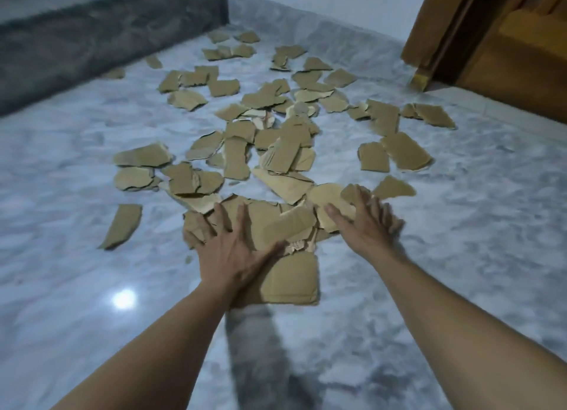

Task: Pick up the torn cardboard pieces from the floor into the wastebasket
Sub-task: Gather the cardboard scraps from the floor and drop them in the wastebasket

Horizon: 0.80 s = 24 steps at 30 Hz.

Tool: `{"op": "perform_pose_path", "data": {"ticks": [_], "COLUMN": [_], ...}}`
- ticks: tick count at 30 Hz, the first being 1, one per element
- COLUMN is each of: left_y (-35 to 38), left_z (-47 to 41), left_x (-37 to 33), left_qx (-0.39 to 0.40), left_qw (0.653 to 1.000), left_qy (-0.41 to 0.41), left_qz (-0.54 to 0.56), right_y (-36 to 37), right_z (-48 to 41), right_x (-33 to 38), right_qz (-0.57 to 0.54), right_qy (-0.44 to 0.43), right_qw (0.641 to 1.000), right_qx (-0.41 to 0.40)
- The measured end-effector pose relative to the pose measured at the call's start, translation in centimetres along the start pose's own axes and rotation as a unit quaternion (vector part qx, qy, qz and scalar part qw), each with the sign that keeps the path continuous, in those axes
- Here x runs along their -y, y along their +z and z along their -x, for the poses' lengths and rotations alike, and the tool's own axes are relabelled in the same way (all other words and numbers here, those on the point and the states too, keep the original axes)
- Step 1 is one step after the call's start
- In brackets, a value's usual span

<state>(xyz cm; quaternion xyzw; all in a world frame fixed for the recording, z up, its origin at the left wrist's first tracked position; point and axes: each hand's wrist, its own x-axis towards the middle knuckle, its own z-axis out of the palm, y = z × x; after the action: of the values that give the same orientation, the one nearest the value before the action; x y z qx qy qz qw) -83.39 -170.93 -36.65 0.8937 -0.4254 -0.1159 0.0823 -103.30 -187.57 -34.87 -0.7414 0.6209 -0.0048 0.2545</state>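
Head | 2 hands [300, 234] spread flat | cardboard pieces [276, 151]: dozens, uncountable

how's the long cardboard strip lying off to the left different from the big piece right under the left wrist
The long strip is narrow and curved, while the big piece is broad and roughly square with rounded corners. The strip lies alone on the bare floor, touched by nothing; the big piece is partly under the left hand and other scraps overlap its far edge. Both are brown cardboard lying flat.
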Motion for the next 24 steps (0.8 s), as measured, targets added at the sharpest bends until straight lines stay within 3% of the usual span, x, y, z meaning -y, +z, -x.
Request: {"op": "perform_pose_path", "data": {"ticks": [4,8,13,15,17,20,22,24], "left_y": [0.4,1.0,1.0,0.6,0.1,0.1,0.9,1.1], "left_z": [-1.4,-2.2,-2.4,-2.5,-3.0,-3.2,-2.8,-2.5], "left_x": [-0.8,-1.1,-1.0,-1.1,-0.8,0.4,1.2,1.5], "left_qx": [-0.033,-0.069,-0.087,-0.097,-0.124,-0.065,-0.022,-0.036], "left_qw": [0.999,0.997,0.987,0.978,0.98,0.991,0.998,0.998], "left_qy": [0.015,0.017,0.075,0.074,0.028,-0.055,-0.019,0.023], "left_qz": [0.02,0.028,0.113,0.169,0.156,0.104,0.06,0.055], "right_y": [2.0,2.6,1.8,1.6,1.5,1.3,1.2,1.4], "right_z": [-1.1,-1.0,-0.9,-0.6,-0.6,-0.9,-0.8,-0.4], "right_x": [4.2,6.3,9.5,10.4,10.7,10.7,10.7,10.8], "right_qz": [-0.009,0.017,-0.133,-0.082,-0.024,-0.039,-0.057,-0.06], "right_qy": [-0.061,-0.085,-0.085,-0.084,-0.083,-0.102,-0.105,-0.102], "right_qw": [0.998,0.996,0.986,0.988,0.991,0.99,0.989,0.99], "right_qx": [0.031,-0.029,0.058,0.098,0.107,0.088,0.083,0.078]}}
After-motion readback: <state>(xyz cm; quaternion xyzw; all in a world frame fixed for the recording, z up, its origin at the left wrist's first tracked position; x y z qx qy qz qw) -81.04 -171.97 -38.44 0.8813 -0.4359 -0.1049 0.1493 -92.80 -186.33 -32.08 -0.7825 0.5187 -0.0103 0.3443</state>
